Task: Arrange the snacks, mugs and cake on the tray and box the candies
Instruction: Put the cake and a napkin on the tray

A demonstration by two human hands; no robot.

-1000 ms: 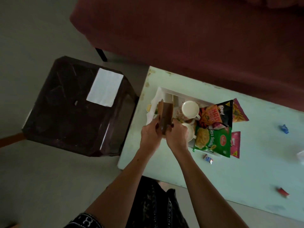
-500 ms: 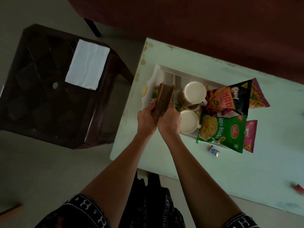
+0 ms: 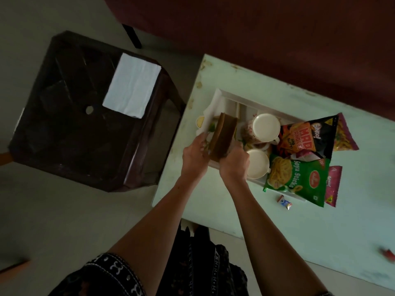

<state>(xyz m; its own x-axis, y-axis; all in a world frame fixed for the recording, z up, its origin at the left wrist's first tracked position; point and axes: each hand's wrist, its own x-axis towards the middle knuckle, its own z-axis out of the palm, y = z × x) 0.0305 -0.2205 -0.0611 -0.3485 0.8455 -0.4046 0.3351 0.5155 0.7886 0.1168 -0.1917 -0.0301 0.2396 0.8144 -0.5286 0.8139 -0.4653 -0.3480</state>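
A brown cake slab (image 3: 223, 135) stands tilted on edge over the left end of the white tray (image 3: 239, 99). My left hand (image 3: 195, 157) grips its left side and my right hand (image 3: 234, 165) grips its right side. Two white mugs (image 3: 266, 127) (image 3: 257, 163) stand in the tray beside the cake. Snack packets lie over the tray's right end: a black and orange one (image 3: 305, 137), a green Soya Sticks one (image 3: 297, 180), and pink ones (image 3: 332, 184). A wrapped candy (image 3: 284, 202) lies on the table in front of the tray.
The pale green table (image 3: 320, 231) carries a red candy (image 3: 386, 253) at its right edge. A dark brown stool (image 3: 64, 124) with a white paper (image 3: 132, 88) stands to the left. A maroon sofa (image 3: 277, 28) runs behind the table.
Both hands have lowered the cake slab toward the tray's left end, still gripping it. The camera view has shifted closer and downward over the table.
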